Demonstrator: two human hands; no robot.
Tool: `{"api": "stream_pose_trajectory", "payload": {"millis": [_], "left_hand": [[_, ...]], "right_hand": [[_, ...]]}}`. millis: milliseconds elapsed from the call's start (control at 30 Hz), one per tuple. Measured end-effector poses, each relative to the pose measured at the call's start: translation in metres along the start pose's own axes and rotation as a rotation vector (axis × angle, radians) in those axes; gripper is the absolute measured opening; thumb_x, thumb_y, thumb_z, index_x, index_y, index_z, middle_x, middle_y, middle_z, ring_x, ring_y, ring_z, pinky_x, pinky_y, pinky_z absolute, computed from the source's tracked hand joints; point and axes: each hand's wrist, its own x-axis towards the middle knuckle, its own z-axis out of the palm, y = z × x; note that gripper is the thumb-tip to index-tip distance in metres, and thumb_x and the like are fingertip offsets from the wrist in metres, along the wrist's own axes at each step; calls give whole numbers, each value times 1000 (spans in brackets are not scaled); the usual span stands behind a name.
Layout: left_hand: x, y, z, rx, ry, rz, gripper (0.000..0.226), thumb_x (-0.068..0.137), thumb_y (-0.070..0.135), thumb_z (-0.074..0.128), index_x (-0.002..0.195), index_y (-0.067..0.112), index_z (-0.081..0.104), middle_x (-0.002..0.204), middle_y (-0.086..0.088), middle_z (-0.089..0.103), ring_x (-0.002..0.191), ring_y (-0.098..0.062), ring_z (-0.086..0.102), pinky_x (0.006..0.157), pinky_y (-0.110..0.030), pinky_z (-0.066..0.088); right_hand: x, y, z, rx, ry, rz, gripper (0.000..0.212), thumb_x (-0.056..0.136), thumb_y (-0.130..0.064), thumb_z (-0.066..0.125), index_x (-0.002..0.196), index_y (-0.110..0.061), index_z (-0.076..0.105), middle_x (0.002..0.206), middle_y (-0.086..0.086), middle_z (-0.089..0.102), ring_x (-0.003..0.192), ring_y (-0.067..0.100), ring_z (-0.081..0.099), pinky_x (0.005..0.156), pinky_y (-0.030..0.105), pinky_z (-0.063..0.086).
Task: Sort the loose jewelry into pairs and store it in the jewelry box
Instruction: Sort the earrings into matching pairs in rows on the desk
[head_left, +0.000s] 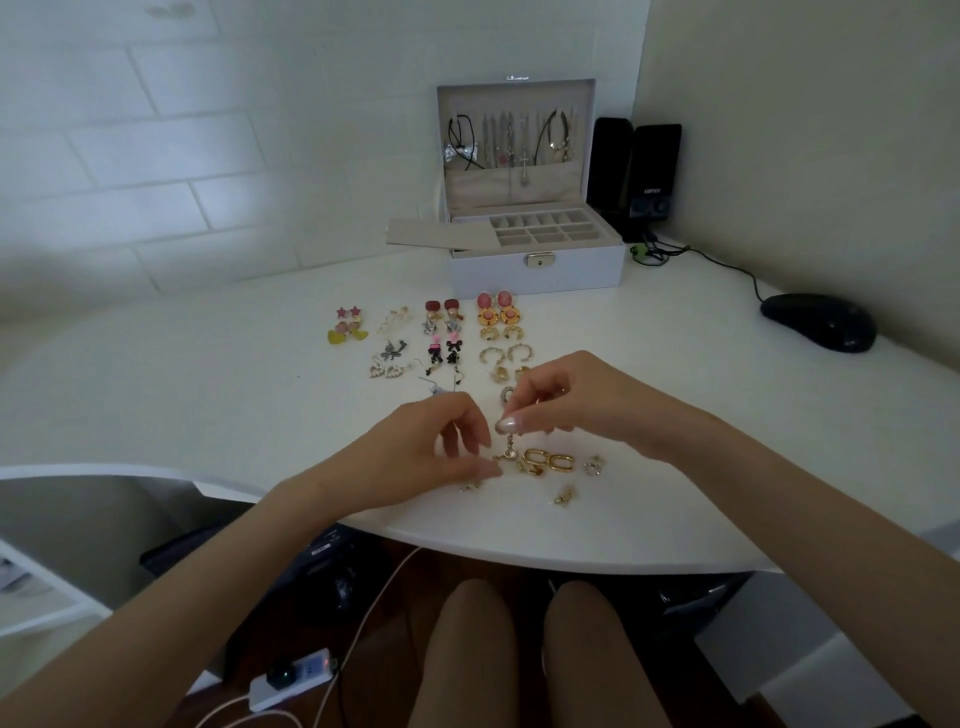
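Observation:
My right hand (561, 402) pinches the top of a small gold drop earring (510, 448) that hangs just above the white desk (208, 395). My left hand (447, 449) hovers beside it, thumb tip touching a matching gold earring (500, 458) on the desk. Loose gold pieces lie under my hands: two oval hoops (548, 461), a small stud (563, 494) and a sparkly piece (594, 465). Paired earrings (447, 332) sit in rows farther back. The open white jewelry box (537, 267) stands behind them, with necklaces in the lid and a compartment tray.
A black computer mouse (821, 322) lies at the right with its cable running back. Two black speakers (636, 176) stand beside the box. The desk's curved front edge is just below my hands; a power strip (291, 678) and cables lie on the floor.

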Motion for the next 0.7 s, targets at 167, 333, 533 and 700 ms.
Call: {"api": "stream_pose_trajectory", "payload": {"millis": [167,333,533,700], "left_hand": [[11,5,8,36,66,12,14,80,26,70,88,23,59,84,12,60,73,5,52,61,-7,38],[14,9,5,-68,91,21,14,83,13,66,90,23,60,87,13,66,77,2,55,65,-10,42],[16,18,6,-206,103,-3,21,78,25,72,95,23,60,90,10,70,82,-4,64,71,-17,49],[19,26,10,-243,167,-16,25,74,20,75,93,15,60,83,3,69,75,-10,66,68,-20,54]], "right_hand": [[-3,1,-6,57,24,-20,8,83,-4,65,80,-2,58,77,6,72,67,8,64,61,19,50],[-9,6,-13,101,8,-29,7,83,-4,66,81,-2,60,79,13,73,68,15,67,65,23,54],[-9,10,-14,109,9,-48,12,79,-7,72,88,-1,72,72,9,71,67,15,66,66,21,52],[-9,7,-11,126,24,-78,10,80,-3,69,89,-1,72,76,13,71,70,17,67,66,21,53]]}}
